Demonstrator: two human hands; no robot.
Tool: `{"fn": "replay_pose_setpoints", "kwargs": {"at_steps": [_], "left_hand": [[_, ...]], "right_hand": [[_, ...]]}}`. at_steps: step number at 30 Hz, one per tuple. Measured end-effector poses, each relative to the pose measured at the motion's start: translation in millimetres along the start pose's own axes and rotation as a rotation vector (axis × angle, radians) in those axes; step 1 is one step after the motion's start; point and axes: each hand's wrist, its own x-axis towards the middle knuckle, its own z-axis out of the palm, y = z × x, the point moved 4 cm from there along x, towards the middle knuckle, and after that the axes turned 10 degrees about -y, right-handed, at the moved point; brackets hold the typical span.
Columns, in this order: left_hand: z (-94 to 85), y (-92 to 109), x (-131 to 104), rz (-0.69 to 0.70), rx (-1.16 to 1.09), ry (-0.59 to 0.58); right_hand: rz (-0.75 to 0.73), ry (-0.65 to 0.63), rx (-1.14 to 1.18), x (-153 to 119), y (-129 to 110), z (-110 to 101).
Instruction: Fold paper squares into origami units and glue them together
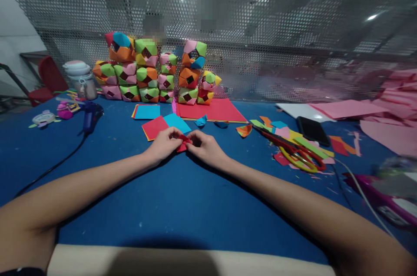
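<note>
On the blue worktop (182, 197), the left hand (163, 144) pinches the left edge of a small folded red paper (183, 142). The right hand (206, 147) pinches its right edge. The paper lies directly between both grips, equally near each.

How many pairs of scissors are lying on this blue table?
1. The red and yellow scissors lie among paper scraps to the right of the right hand, near a black phone. More could hide under the pink paper.

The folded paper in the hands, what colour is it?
Red. The folded paper is pinched between the left hand and right hand, seen in the head view.
</note>
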Motion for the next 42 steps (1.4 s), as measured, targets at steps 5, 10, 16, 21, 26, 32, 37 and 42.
{"fn": "replay_pose_setpoints", "kwargs": {"at_steps": [5, 10, 16, 21, 26, 32, 37, 42], "left_hand": [[1.5, 0.3, -0.1, 0.005, 0.010, -0.014], [2.3, 0.4, -0.9, 0.015, 0.032, -0.009], [2.9, -1.3, 0.0, 0.034, 0.057, -0.018], [5.4, -0.7, -0.5, 0.066, 0.088, -0.046], [7.6, 0.7, -1.3, 0.090, 0.101, -0.078], [7.4, 1.4, -0.9, 0.083, 0.067, -0.085], [10.9, 2.2, -1.7, 0.083, 0.032, -0.143], [13.0, -0.9, -1.5, 0.086, 0.012, -0.187]], "right_hand": [[-0.016, -0.010, 0.007, 0.1, -0.6, 0.2], [-0.023, -0.015, 0.005, -0.5, -2.8, 0.8], [-0.030, 0.017, -0.038, -1.3, -6.1, 0.2], [-0.083, 0.047, -0.071, -2.6, -9.6, -1.1], [-0.141, 0.080, -0.102, -4.7, -11.5, -1.2], [-0.173, 0.106, -0.117, -4.5, -12.3, -2.5], [-0.253, 0.107, -0.136, -5.9, -14.9, -3.2], [-0.276, 0.062, -0.174, -6.4, -12.9, 0.0]]}}
